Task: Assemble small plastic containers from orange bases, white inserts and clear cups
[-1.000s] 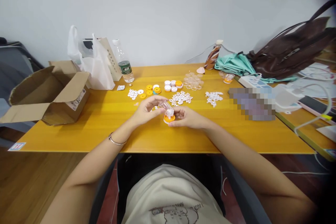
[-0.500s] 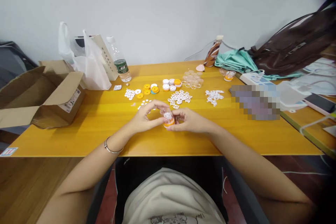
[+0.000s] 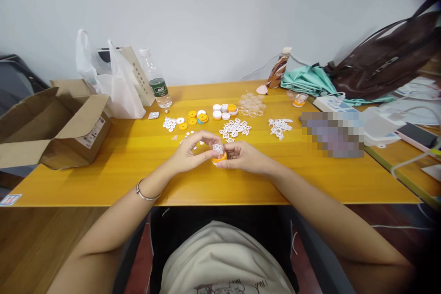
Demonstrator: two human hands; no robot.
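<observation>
both hands [image 3: 189, 156] around an orange-and-clear piece [image 3: 218, 156] over the table [image 3: 220, 188]

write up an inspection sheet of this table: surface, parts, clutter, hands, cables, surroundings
Surface: yellow tabletop, wood-like.
Parts: clear-topped orange piece, held; beyond it, white cutouts in two groups, orange discs, clear plastic pieces.
Clutter: open cardboard box, water bottle, brown bag.
Hands: left hand and right hand both on the clear-topped orange piece, fingers curled.
Cables: white cable loops at the right.
Surroundings: pale wall behind.
</observation>
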